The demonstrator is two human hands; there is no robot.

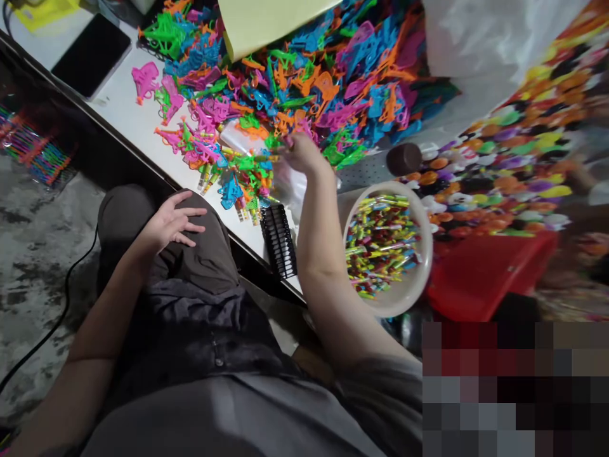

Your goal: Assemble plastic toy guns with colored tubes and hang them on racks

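My left hand [177, 222] hovers over my knee with its fingers spread, holding nothing. My right hand [303, 152] reaches onto the table among small bright plastic toys [328, 86] that look gun-shaped, in pink, green, blue and orange. Its fingers are curled together and slightly blurred; what they hold, if anything, I cannot make out. Left of it lies a smaller cluster of toys [231, 190] with patterned yellow tubes. Near my right forearm is a black ridged rack [278, 241]. A white round tub [425, 254] holds many patterned tubes.
A phone [92, 56] lies at the table's left. Yellow card [276, 22] covers part of the toy heap. A dark round cap [403, 158], a red bin [490, 273] and a spread of colourful small pieces [514, 165] are on the right. A black cable [66, 285] crosses the floor.
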